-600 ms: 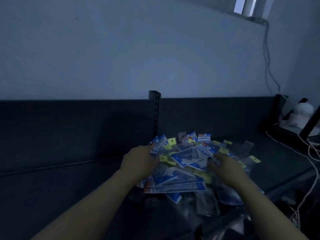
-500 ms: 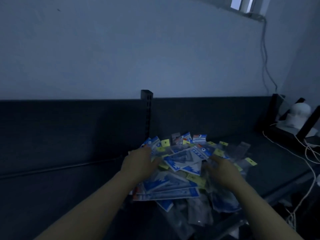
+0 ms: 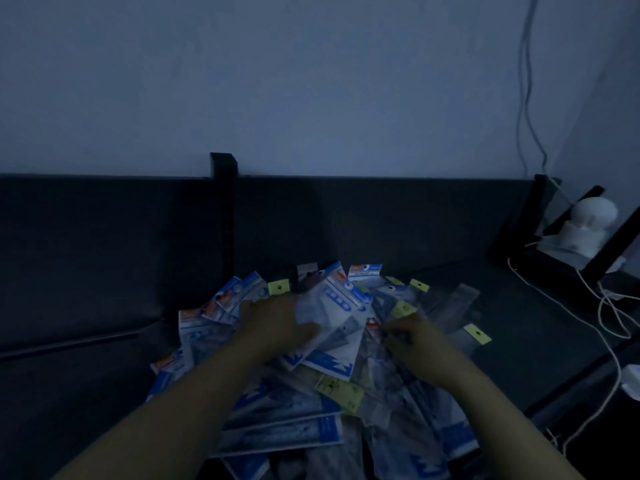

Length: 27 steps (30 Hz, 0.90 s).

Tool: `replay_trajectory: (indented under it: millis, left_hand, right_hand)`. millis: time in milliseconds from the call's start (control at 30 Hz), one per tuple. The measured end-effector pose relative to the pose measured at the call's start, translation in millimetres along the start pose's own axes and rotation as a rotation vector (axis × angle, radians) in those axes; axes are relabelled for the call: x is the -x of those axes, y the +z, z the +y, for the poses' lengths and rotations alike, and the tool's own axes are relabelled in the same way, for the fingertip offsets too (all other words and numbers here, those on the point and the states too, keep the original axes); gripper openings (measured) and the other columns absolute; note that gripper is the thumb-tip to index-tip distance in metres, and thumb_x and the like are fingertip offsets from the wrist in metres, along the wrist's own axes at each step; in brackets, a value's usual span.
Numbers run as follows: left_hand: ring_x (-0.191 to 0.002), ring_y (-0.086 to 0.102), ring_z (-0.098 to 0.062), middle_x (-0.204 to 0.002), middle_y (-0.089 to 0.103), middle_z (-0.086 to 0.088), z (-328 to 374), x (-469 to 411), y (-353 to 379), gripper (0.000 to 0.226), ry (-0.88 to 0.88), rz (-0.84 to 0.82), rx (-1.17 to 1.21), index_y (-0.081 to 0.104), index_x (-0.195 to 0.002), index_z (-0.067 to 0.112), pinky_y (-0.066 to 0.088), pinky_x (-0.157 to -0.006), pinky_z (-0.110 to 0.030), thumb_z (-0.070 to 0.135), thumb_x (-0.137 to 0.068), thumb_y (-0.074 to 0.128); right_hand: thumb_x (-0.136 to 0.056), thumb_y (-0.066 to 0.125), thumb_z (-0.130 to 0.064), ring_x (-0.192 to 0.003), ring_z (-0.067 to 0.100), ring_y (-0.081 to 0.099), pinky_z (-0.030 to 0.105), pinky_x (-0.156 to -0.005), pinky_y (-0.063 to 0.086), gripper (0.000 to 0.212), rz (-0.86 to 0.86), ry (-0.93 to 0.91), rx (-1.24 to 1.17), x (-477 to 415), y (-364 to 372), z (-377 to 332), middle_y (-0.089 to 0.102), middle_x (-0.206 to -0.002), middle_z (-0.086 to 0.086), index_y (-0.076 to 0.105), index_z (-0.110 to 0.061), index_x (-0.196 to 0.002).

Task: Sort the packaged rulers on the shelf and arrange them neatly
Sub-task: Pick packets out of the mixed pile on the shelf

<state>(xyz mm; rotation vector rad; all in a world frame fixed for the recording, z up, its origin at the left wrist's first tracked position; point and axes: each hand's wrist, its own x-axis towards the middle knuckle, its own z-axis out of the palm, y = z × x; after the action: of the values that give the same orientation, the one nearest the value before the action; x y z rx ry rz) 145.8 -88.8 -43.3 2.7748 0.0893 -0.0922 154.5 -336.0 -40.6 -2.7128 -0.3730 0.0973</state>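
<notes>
Moved: left hand [image 3: 273, 323] went from the heap's left edge in towards its middle; right hand [image 3: 419, 348] shifted in too; view is lower and closer
Left hand: grips a white-faced ruler pack [image 3: 332, 306], thumb laid across its face, other fingers at its left edge
Right hand: fingertips down on a pack with a red mark, just right of the white-faced one; too dim to tell pinch from plain touch
Packaged rulers [image 3: 298, 420]: one loose heap on the dark shelf [image 3: 519, 323], just right of the slotted upright [image 3: 223, 216]; blue-and-white packs cross at all angles, clear sleeves with yellow hang tags [image 3: 278, 287] are mixed in and fan out to the right
Progress: early, by my read; no sorted stack or squared row visible anywhere
Left to do: split blue-header packs from yellow-tag sleeves, square each group, line them up along the shelf
Risk: glossy sleeves likely slide, so lifting one may drag its neighbours
Side clutter: white device [image 3: 585, 220] and white cables [image 3: 588, 306] at far right, well apart from the heap
</notes>
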Motion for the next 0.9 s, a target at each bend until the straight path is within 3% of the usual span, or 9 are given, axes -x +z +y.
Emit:
replay_trajectory:
  millis: [67,167,267,400,533,667,767,833,900]
  left_hand:
    - [-0.106,0.058,-0.018,-0.114,0.06,0.008,-8,0,-6,0.021,-0.01,0.005,0.115,0.053,-0.094,0.031,0.037,-0.095,-0.034,0.051,-0.088,0.051]
    - [-0.103,0.057,-0.018,-0.108,0.059,0.009,-28,9,-17,0.02,-0.019,0.144,0.183,0.058,-0.105,0.026,0.042,-0.091,-0.031,0.041,-0.094,0.051]
    - [-0.084,0.06,-0.017,-0.09,0.063,0.001,-43,15,-25,0.018,-0.039,0.136,0.368,0.061,-0.088,0.018,0.05,-0.076,-0.031,0.033,-0.096,0.053]
    - [-0.063,0.047,-0.005,-0.07,0.05,0.006,-44,21,-33,0.032,-0.066,0.083,0.472,0.05,-0.067,0.018,0.032,-0.049,-0.02,0.031,-0.097,0.051]
    - [-0.06,0.046,-0.012,-0.069,0.05,-0.002,-29,22,-28,0.031,-0.066,0.047,0.539,0.056,-0.075,0.009,0.031,-0.048,-0.022,0.032,-0.097,0.052]
    - [-0.074,0.058,-0.02,-0.085,0.061,-0.01,-10,18,-15,0.03,-0.115,0.055,0.681,0.063,-0.09,0.003,0.04,-0.057,-0.023,0.031,-0.095,0.054]
    - [-0.073,0.059,-0.02,-0.084,0.062,-0.007,4,16,-12,0.025,-0.144,-0.022,0.844,0.064,-0.103,0.0,0.049,-0.054,-0.021,0.022,-0.09,0.064]
    - [-0.085,0.064,-0.028,-0.097,0.067,-0.015,10,13,-10,0.02,-0.164,-0.065,0.911,0.065,-0.095,0.001,0.058,-0.07,-0.036,0.016,-0.083,0.074]
    - [-0.094,0.065,-0.032,-0.106,0.067,-0.019,15,9,-7,0.029,-0.189,-0.072,0.899,0.067,-0.096,-0.002,0.056,-0.082,-0.046,0.013,-0.075,0.08]
  right_hand:
    - [-0.098,0.045,-0.029,-0.083,0.018,0.056,0.028,-0.07,0.041,0.027,0.013,0.017,0.018,-4,-1,5,0.056,-0.112,0.004,0.066,-0.024,-0.115]
    - [-0.097,0.047,-0.02,-0.071,0.02,0.052,0.034,-0.065,0.046,0.023,0.121,-0.032,0.027,-12,-2,5,0.057,-0.09,0.008,0.065,-0.01,-0.087]
    - [-0.098,0.045,-0.022,-0.095,0.025,0.054,0.033,-0.08,0.044,0.024,0.098,-0.097,0.062,-16,-1,-2,0.057,-0.106,0.006,0.066,-0.01,-0.103]
    - [-0.098,0.045,-0.028,-0.078,0.025,0.062,0.033,-0.066,0.046,0.03,0.034,0.008,0.128,-14,-4,-2,0.068,-0.091,0.012,0.067,-0.007,-0.095]
    - [-0.098,0.045,-0.029,-0.073,0.027,0.06,0.031,-0.058,0.036,0.029,0.038,-0.015,0.098,-18,-6,-11,0.064,-0.08,0.011,0.06,-0.009,-0.084]
    - [-0.101,0.039,-0.02,-0.107,0.023,0.057,0.031,-0.084,0.045,0.031,-0.094,-0.051,0.103,-15,0,-30,0.06,-0.126,0.004,0.061,-0.018,-0.122]
    - [-0.102,0.035,-0.013,-0.128,0.019,0.045,0.021,-0.098,0.035,0.036,-0.101,-0.092,0.009,-4,-1,-33,0.045,-0.145,-0.003,0.054,-0.02,-0.133]
    - [-0.102,0.034,-0.011,-0.119,0.018,0.053,0.021,-0.093,0.039,0.038,-0.108,-0.065,-0.041,-2,-3,-31,0.051,-0.14,-0.001,0.054,-0.023,-0.132]
    - [-0.098,0.036,-0.008,-0.081,0.017,0.06,0.019,-0.066,0.042,0.036,-0.057,-0.042,-0.074,-4,-4,-27,0.066,-0.104,0.004,0.062,-0.021,-0.119]
